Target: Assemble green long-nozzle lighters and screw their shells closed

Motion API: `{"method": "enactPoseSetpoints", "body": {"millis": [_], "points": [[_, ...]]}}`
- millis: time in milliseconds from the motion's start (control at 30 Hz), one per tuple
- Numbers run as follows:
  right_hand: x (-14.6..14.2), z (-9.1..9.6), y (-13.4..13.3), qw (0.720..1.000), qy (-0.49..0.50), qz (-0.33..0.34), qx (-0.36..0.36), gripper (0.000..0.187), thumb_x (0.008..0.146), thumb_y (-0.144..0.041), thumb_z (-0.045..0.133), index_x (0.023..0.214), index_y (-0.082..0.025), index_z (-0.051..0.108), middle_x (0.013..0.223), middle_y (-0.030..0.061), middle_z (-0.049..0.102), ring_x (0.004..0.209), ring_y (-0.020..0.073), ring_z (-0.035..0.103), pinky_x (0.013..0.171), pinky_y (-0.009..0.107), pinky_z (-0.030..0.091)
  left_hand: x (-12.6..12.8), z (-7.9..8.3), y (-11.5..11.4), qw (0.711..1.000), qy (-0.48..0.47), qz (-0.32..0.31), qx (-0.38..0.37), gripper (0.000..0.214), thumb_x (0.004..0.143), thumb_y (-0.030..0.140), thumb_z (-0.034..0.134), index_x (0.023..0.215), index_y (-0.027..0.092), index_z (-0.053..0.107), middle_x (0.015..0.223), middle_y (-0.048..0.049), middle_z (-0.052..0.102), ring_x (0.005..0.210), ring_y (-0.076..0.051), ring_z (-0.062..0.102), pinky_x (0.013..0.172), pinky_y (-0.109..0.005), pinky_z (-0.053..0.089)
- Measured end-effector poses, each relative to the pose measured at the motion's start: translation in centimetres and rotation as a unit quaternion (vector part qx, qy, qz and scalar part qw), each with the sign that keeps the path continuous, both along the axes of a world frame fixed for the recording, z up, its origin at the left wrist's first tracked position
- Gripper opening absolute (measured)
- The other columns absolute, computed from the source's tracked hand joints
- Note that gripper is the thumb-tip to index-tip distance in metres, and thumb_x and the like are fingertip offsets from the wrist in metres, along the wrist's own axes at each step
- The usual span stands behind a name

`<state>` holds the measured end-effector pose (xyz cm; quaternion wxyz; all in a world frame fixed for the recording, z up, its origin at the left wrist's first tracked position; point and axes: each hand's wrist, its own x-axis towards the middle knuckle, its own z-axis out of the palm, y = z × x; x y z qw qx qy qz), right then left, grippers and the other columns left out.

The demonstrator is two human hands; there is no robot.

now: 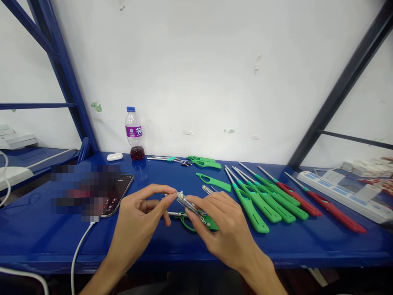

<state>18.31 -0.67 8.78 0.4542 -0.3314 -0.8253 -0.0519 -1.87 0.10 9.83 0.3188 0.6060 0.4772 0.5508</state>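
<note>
In the head view, a clear fuel tank (pixel 190 206) is clasped by the right hand's grip (pixel 229 221), between thumb and fingers, and is held aslant above the bench (pixel 159 241). The left hand's grip (pixel 136 217) is brought together, thumb to index finger, at the tank's pale nozzle end; whether that end is pinched or merely touched cannot be told.

The tank could be dropped or twisted, it is judged, if its smooth wall were held too lightly on the right while force was applied at the nozzle. The nozzle could be bent by too hard a pinch. Just below both grips lies a green lighter shell (pixel 212 223) with a metal tube; its parts could be knocked out of place by a lowered wrist. The finished-looking green lighters (pixel 252 209), to the right of the right grip, could be nudged by that forearm.

The tank's far end is partly covered by the right fingers, as is much of the shell beneath. A second clear tank (pixel 207 189), just beyond the right grip, is half hidden by that hand. To the left of the left grip, the phone (pixel 125 189) is partly masked by blurred blocks. Both forearms are cut off at the lower edge.
</note>
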Motion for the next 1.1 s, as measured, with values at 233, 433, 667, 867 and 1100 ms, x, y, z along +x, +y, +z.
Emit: {"method": "enactPoseSetpoints", "body": {"millis": [233, 433, 667, 867, 1100], "points": [[-0.2, -0.2, 0.1, 1.000, 0.015, 0.008, 0.001, 0.022, 0.102, -0.016, 0.066, 0.123, -0.017, 0.070, 0.092, 0.0046, 0.078, 0.077, 0.0188, 0.069, 0.076, 0.036, 0.047, 0.3, 0.0, 0.0, 0.999, -0.011, 0.023, 0.041, 0.017, 0.085, 0.040, 0.080, 0.083, 0.023, 0.078, 0.071, 0.0011, 0.074, 0.046, -0.011, 0.062, 0.041, -0.020, 0.039], [-0.1, -0.1, 0.0, 1.000, 0.020, 0.011, 0.002, 0.020, 0.102, -0.017, 0.066, 0.121, -0.017, 0.071, 0.094, 0.0043, 0.079, 0.078, 0.0186, 0.070, 0.076, 0.036, 0.048, 0.3, 0.1, -0.1, 0.996, 0.007, 0.014, 0.093, 0.013, 0.088, 0.032, 0.078, 0.080, 0.023, 0.075, 0.084, 0.0033, 0.072, 0.047, -0.007, 0.062, 0.043, -0.017, 0.045], [-0.2, -0.5, 0.1, 1.000, 0.022, 0.014, 0.000, 0.023, 0.102, -0.016, 0.066, 0.125, -0.016, 0.071, 0.098, 0.0050, 0.080, 0.082, 0.0186, 0.072, 0.081, 0.036, 0.049, -0.1, -1.3, 0.1, 0.981, 0.094, 0.026, 0.170, 0.007, 0.100, 0.025, 0.066, 0.095, 0.025, 0.070, 0.097, 0.0040, 0.070, 0.057, -0.007, 0.065, 0.054, -0.020, 0.052], [-0.8, -0.9, 0.1, 0.994, 0.076, 0.051, -0.061, 0.028, 0.102, -0.019, 0.067, 0.129, -0.015, 0.074, 0.092, 0.0039, 0.081, 0.076, 0.0184, 0.070, 0.073, 0.033, 0.051, -0.2, -1.8, 0.4, 0.965, 0.116, 0.061, 0.226, 0.010, 0.101, 0.019, 0.065, 0.092, 0.023, 0.068, 0.095, 0.0045, 0.068, 0.056, -0.006, 0.063, 0.051, -0.022, 0.048], [-2.3, -1.4, -0.2, 0.957, 0.184, 0.070, -0.212, 0.030, 0.100, -0.024, 0.069, 0.129, -0.031, 0.077, 0.095, -0.0031, 0.083, 0.079, 0.0186, 0.072, 0.074, 0.031, 0.053, 0.1, -1.4, 0.2, 0.944, 0.118, 0.105, 0.289, 0.015, 0.100, 0.012, 0.063, 0.090, 0.022, 0.068, 0.094, 0.0043, 0.067, 0.056, -0.005, 0.062, 0.054, -0.023, 0.048]]}}
